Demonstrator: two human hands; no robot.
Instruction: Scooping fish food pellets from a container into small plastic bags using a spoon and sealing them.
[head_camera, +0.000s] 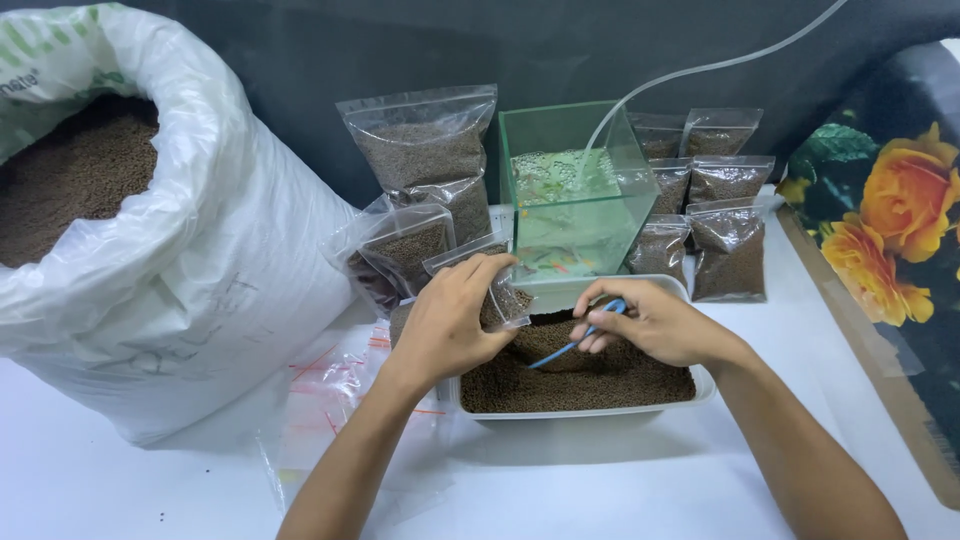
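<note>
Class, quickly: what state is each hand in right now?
Left hand: closed, holding a small clear bag.
Right hand: closed, holding a blue scoop.

We see bright, even light from above; soft shadows pool beneath the white tray (700, 385) and the big sack (200, 300). The plastic bags glare slightly, and everything stays reasonably sharp.

Both forearms were bare from the lower edge of the view up to the wrists, with no sleeve or cuff showing on either. The left hand (445, 325) wore no glove, ring, watch or band. The right hand (650, 322) was likewise ungloved and unadorned. The fingernails looked short and plain, and no tattoo, plaster or marking showed on either arm
</note>
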